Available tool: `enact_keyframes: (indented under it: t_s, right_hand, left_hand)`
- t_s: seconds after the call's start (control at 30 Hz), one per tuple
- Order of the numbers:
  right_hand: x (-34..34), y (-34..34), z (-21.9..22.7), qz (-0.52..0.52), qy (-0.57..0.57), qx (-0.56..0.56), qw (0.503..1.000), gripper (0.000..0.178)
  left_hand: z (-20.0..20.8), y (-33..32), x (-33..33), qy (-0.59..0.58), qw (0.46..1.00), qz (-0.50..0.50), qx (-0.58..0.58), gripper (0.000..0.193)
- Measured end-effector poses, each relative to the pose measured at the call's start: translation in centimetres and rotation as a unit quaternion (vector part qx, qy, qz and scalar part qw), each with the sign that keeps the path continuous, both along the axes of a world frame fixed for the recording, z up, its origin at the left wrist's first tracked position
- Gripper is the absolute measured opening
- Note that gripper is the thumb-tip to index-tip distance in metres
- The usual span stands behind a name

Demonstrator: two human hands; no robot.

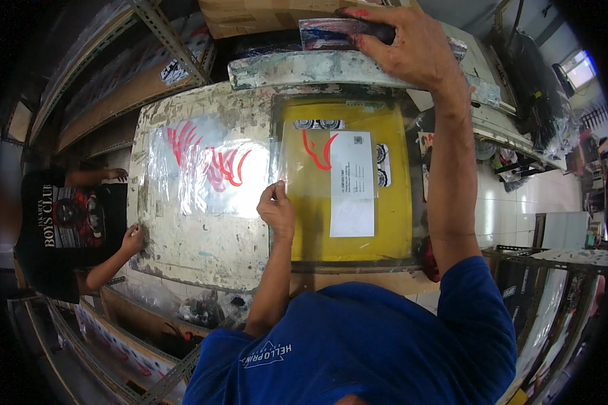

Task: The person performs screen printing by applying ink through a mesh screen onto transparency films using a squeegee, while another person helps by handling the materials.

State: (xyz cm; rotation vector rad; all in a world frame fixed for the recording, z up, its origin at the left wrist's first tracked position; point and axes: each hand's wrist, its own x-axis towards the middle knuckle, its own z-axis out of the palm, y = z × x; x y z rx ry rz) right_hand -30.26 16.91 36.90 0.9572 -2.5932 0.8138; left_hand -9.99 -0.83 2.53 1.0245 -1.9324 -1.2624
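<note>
My left hand pinches the left edge of a clear plastic sheet, which lies over a yellow screen panel in a dark frame. Red curved strokes show on the sheet. A white printed paper lies on the yellow panel, partly beneath the sheet. At the far side, my right hand, its fingers stained red, grips a flat ink-stained squeegee behind a paint-smeared bar. To the left, more clear plastic sheets with red strokes lie on the worn white table.
Another person in a black shirt stands at the table's left end, one hand at its edge. Metal shelving rises at the far left. A cardboard box sits beyond the bar. Small black-and-white prints lie on the yellow panel.
</note>
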Motion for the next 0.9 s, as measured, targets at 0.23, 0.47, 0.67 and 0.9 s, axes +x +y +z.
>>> enact_keyframes:
  t_s: [0.23,0.47,0.67,0.9]
  right_hand:
    - [-1.2,-0.7,-0.8,0.045,0.017,-0.022,0.999,0.038]
    - [-2.9,0.9,-2.8,0.013,0.101,0.022,0.995,0.038]
    - [-3.3,0.8,-3.0,0.074,0.086,-0.009,0.994,0.038]
    - [-3.6,1.3,-2.8,0.063,0.051,0.012,0.997,0.038]
  left_hand:
    - [1.8,-6.2,2.6,0.12,0.988,0.055,0.08,0.023]
    - [0.9,-15.5,9.2,0.064,0.982,0.174,-0.038,0.021]
    - [1.7,-14.4,9.9,-0.04,0.852,0.192,-0.485,0.036]
    - [-1.0,-3.3,5.1,-0.161,0.916,-0.162,-0.329,0.04]
